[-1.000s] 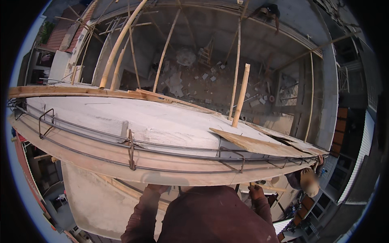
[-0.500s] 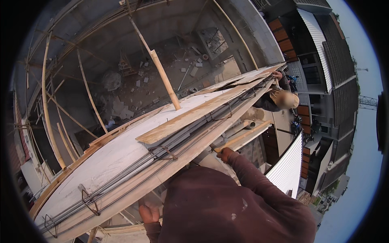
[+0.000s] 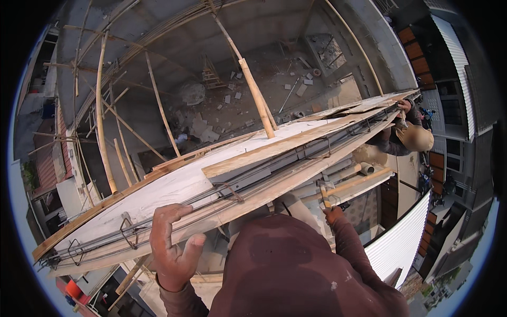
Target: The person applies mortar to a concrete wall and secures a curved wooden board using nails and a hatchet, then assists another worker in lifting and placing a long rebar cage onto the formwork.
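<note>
The person looks down from a high place on a building site. The left hand (image 3: 171,248) is raised in front of the long wooden formwork (image 3: 174,185), near its outer edge. The fingers (image 3: 163,216) are bent and partly open, the thumb stands apart, and the fingertips touch or almost touch the edge board; I cannot tell if they really grip it. Just beside this hand, thin steel bars (image 3: 222,193) run along the formwork, with small bent steel loops (image 3: 127,230) around them.

The right hand (image 3: 334,214) is lower and further right, under the formwork. It is closed around the handle of a hammer (image 3: 323,194), which points up toward the underside of the boards. A bamboo pole (image 3: 351,185) lies across just behind the hammer.

A loose plank (image 3: 274,150) lies on top of the formwork, and an upright bamboo post (image 3: 257,98) rises behind it. More bamboo poles (image 3: 100,116) stand as scaffolding on the left side.

At the far right end of the formwork another person (image 3: 401,134) works, with one hand on the end of the boards. Far below is a concrete floor (image 3: 237,100) with scattered pieces of rubble. A white corrugated metal sheet (image 3: 401,238) is at the lower right.
</note>
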{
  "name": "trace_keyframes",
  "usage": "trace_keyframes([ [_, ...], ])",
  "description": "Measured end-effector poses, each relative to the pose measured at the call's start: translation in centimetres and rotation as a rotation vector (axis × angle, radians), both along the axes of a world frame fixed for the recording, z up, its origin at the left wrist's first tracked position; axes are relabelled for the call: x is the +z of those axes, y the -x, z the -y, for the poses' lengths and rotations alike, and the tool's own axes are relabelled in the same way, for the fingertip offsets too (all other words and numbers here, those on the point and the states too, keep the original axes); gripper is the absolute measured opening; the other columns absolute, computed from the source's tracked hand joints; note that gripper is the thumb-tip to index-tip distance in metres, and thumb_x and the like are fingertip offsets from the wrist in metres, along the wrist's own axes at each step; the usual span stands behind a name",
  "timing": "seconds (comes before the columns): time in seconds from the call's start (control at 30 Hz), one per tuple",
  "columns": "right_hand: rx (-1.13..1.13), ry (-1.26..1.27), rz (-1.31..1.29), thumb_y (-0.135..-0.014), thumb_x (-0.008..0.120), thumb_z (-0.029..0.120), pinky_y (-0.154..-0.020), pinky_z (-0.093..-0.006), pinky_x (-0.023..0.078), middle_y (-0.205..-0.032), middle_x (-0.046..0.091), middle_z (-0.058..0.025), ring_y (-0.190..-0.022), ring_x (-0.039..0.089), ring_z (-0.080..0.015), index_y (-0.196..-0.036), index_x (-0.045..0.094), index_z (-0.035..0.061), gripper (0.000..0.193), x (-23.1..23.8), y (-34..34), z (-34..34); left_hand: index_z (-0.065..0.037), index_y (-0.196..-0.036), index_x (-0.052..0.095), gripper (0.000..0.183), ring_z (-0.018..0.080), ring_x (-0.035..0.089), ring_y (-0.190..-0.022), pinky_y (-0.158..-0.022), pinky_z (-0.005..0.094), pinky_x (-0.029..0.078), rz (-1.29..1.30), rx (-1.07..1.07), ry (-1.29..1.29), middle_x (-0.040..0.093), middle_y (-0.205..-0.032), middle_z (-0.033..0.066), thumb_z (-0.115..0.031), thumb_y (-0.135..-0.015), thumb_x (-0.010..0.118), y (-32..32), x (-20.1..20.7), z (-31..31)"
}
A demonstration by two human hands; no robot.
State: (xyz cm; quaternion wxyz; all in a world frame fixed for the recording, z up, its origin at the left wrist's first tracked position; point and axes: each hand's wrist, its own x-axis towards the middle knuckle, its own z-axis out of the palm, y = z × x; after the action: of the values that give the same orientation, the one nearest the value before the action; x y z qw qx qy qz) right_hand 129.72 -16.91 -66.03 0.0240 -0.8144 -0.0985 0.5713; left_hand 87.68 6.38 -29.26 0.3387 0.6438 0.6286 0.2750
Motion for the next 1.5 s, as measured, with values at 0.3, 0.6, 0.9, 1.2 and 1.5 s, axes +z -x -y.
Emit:
trace_keyframes([
  [0.3,0.098,-0.441,0.630,-0.101,0.056,0.033,-0.079,-0.0421,0.049,-0.089,0.066,-0.0212,-0.082,0.063,-0.0340,-0.106,0.062,-0.0060,0.039,12.4,-5.7,-1.9,0.005,-0.111,0.068,0.047,0.0419,0.066,-0.098,-0.087,0.0435,0.051,-0.417,-0.287,0.297,0.069,-0.104,0.0248,-0.036,-0.089,0.073,0.3,-10.6,-5.4],
  [0.6,0.306,-0.915,0.506,-0.103,0.057,0.025,-0.062,-0.0244,0.043,-0.081,0.059,-0.0003,-0.067,0.054,-0.0092,-0.128,0.058,0.0048,0.032,24.5,-2.6,-25.0,0.003,-0.106,0.072,0.043,0.0412,0.067,-0.095,-0.084,0.0443,0.052,-0.405,-0.383,0.397,0.071,-0.102,0.0237,-0.035,-0.087,0.075,-0.6,-10.8,-7.3],
  [0.9,1.495,-0.499,0.285,-0.094,0.061,0.032,-0.091,-0.0451,0.054,-0.111,0.072,-0.0155,-0.102,0.069,-0.0345,-0.123,0.068,0.0099,0.037,17.3,11.1,-40.6,0.007,-0.102,0.073,0.059,0.0423,0.068,-0.091,-0.084,0.0448,0.053,-0.481,-0.379,0.432,0.071,-0.095,0.0270,-0.049,-0.084,0.075,-0.3,-10.1,-7.5],
  [1.2,1.778,-0.349,0.175,-0.094,0.057,0.022,-0.088,-0.0444,0.056,-0.114,0.072,-0.0141,-0.105,0.070,-0.0328,-0.117,0.071,0.0055,0.031,16.9,13.8,-40.2,0.008,-0.101,0.073,0.061,0.0430,0.069,-0.087,-0.079,0.0451,0.054,-0.468,-0.408,0.514,0.070,-0.089,0.0280,-0.051,-0.084,0.074,-0.3,-10.0,-7.6],
  [1.5,1.703,-0.293,0.174,-0.092,0.064,0.026,-0.090,-0.0436,0.056,-0.119,0.070,-0.0142,-0.108,0.069,-0.0322,-0.120,0.070,0.0063,0.034,18.3,14.0,-40.3,0.010,-0.093,0.072,0.067,0.0447,0.068,-0.081,-0.079,0.0476,0.054,-0.428,-0.405,0.465,0.068,-0.079,0.0308,-0.056,-0.083,0.073,-0.6,-10.3,-7.7],
])
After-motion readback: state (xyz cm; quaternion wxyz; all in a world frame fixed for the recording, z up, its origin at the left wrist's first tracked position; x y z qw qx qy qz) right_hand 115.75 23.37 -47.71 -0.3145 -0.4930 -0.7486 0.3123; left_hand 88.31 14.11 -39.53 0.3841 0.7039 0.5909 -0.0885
